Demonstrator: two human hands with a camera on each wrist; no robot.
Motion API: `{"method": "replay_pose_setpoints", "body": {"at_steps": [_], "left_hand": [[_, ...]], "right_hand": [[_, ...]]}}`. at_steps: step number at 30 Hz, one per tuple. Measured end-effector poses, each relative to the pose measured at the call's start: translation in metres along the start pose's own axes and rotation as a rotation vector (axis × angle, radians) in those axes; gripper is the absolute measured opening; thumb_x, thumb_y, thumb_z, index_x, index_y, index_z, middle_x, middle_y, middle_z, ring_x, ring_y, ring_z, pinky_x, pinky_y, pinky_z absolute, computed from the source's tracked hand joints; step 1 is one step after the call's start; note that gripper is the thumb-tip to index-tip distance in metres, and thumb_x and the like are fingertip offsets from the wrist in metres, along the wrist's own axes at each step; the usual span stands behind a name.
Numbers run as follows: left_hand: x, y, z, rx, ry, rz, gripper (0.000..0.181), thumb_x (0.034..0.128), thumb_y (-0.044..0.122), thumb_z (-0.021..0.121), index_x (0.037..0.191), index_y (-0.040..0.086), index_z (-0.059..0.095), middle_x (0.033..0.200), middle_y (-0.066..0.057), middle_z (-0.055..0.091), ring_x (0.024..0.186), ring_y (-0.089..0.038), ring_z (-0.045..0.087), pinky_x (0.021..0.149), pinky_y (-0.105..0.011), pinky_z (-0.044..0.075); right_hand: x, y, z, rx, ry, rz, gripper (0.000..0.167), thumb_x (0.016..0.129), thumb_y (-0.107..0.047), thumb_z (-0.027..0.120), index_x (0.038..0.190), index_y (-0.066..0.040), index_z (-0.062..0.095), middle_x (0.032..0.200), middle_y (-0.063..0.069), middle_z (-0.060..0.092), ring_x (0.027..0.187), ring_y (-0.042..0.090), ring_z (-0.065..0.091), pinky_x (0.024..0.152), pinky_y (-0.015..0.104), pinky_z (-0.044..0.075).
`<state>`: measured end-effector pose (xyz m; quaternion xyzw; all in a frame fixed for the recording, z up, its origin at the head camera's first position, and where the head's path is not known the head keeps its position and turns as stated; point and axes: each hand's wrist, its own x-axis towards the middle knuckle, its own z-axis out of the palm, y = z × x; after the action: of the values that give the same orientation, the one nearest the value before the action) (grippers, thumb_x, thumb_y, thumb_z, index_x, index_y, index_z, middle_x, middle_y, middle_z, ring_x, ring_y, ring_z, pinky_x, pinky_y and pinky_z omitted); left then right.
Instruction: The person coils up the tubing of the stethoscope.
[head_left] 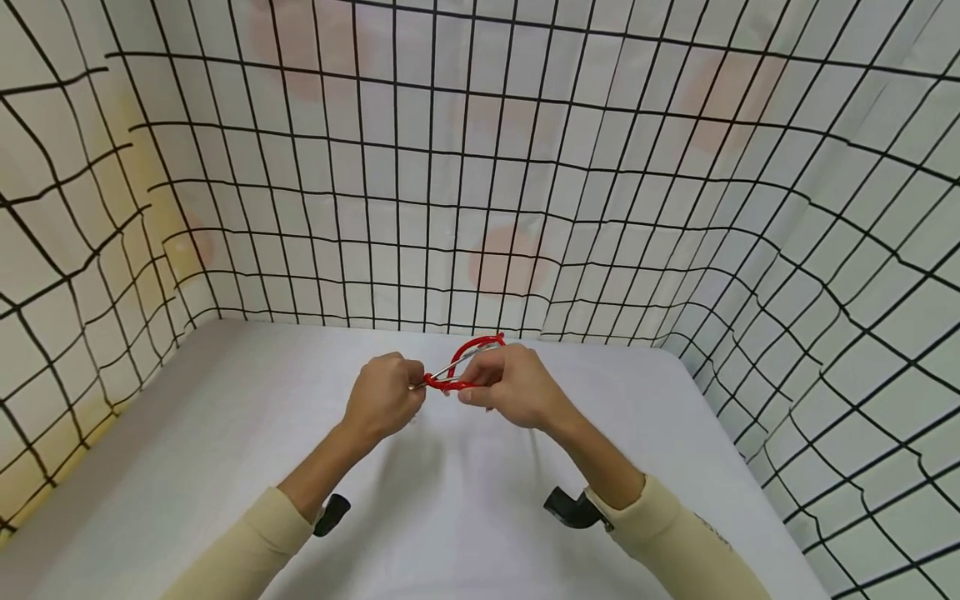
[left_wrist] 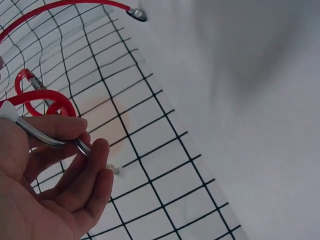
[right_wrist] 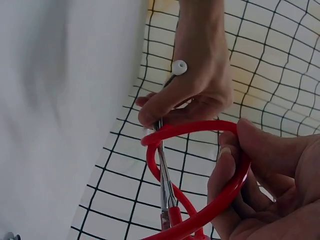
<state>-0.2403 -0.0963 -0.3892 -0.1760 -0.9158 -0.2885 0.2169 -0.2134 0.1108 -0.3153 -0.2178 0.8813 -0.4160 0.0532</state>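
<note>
Above the white table, both hands hold a stethoscope (head_left: 455,357) with red tubing and metal ear tubes (right_wrist: 163,175). My left hand (head_left: 384,395) grips the ear tubes with curled fingers, close to the ear tips. One white ear tip (right_wrist: 179,67) pokes out past the left hand in the right wrist view. Looped red tubing (right_wrist: 212,206) is pinched between the thumb and fingers of my right hand (head_left: 519,387). In the left wrist view the metal chestpiece (left_wrist: 137,14) dangles at the tubing's far end.
A white table (head_left: 225,417) lies under the hands. Black wire mesh (head_left: 397,200) runs round its back and sides, with pale walls behind it. Black wrist mounts (head_left: 572,508) jut out from the cuffs of both sleeves.
</note>
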Motion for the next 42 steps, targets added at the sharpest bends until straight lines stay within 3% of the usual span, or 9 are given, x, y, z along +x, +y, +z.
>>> {"method": "replay_pose_setpoints", "body": {"at_steps": [4,8,12,18,23,28,32,42], "left_hand": [[-0.003,0.004,0.001,0.022,0.002,0.026,0.016,0.0806,-0.003,0.070,0.076,0.009,0.079,0.073,-0.002,0.073,0.070,-0.015,0.059,0.055,-0.025,0.047],[-0.007,0.012,0.000,0.027,-0.034,0.075,0.015,0.0818,-0.003,0.072,0.076,0.009,0.079,0.071,-0.001,0.072,0.068,-0.013,0.055,0.055,-0.023,0.047],[-0.011,0.024,-0.004,0.012,-0.060,0.103,0.016,0.0811,-0.003,0.076,0.075,0.011,0.078,0.069,0.001,0.070,0.068,-0.010,0.052,0.056,-0.020,0.047],[-0.015,0.039,-0.011,-0.040,-0.065,0.106,0.016,0.0790,-0.003,0.080,0.074,0.012,0.078,0.073,0.001,0.071,0.070,-0.010,0.061,0.059,-0.020,0.052],[-0.013,0.037,-0.014,-0.041,-0.053,0.077,0.016,0.0776,-0.004,0.080,0.073,0.011,0.078,0.072,0.001,0.071,0.067,-0.011,0.063,0.059,-0.023,0.052],[-0.009,0.031,-0.015,-0.066,-0.117,0.032,0.017,0.0788,0.000,0.078,0.068,0.013,0.076,0.065,0.006,0.071,0.062,-0.008,0.055,0.054,-0.025,0.046],[-0.010,0.038,-0.017,-0.084,-0.159,0.030,0.016,0.0802,0.001,0.079,0.069,0.013,0.077,0.064,0.007,0.070,0.062,-0.008,0.056,0.053,-0.024,0.047],[-0.012,0.049,-0.022,-0.122,-0.132,-0.001,0.007,0.0806,0.005,0.082,0.077,0.011,0.081,0.072,0.003,0.075,0.061,-0.007,0.061,0.053,-0.021,0.050]], "right_hand": [[0.005,-0.003,-0.001,-0.011,-0.073,0.002,0.003,0.086,-0.013,0.077,0.088,-0.010,0.079,0.075,-0.003,0.072,0.066,0.022,0.064,0.061,0.032,0.054],[0.012,-0.007,-0.003,-0.022,-0.128,-0.013,0.005,0.088,-0.013,0.076,0.085,-0.014,0.081,0.077,-0.002,0.073,0.068,0.016,0.061,0.062,0.032,0.054],[0.020,-0.010,-0.015,-0.043,-0.149,-0.008,0.009,0.088,-0.011,0.074,0.086,-0.015,0.082,0.081,0.001,0.076,0.070,0.018,0.064,0.063,0.033,0.055],[0.029,-0.008,-0.040,-0.067,-0.150,0.056,0.007,0.088,-0.013,0.076,0.091,-0.011,0.082,0.081,0.003,0.076,0.073,0.022,0.068,0.067,0.034,0.057],[0.024,-0.010,-0.053,-0.077,-0.158,0.059,0.006,0.086,-0.013,0.076,0.088,-0.013,0.082,0.081,0.008,0.076,0.071,0.021,0.063,0.064,0.033,0.052],[0.016,-0.013,-0.057,-0.100,-0.177,0.043,0.006,0.086,-0.015,0.077,0.088,-0.016,0.083,0.081,0.002,0.076,0.076,0.022,0.065,0.067,0.034,0.054],[0.014,-0.013,-0.059,-0.124,-0.180,0.008,0.007,0.087,-0.015,0.075,0.089,-0.017,0.082,0.082,-0.001,0.076,0.079,0.020,0.068,0.071,0.035,0.056],[0.013,-0.013,-0.071,-0.084,-0.217,-0.020,0.008,0.088,-0.013,0.076,0.091,-0.016,0.083,0.088,0.000,0.077,0.087,0.022,0.068,0.076,0.038,0.054]]}}
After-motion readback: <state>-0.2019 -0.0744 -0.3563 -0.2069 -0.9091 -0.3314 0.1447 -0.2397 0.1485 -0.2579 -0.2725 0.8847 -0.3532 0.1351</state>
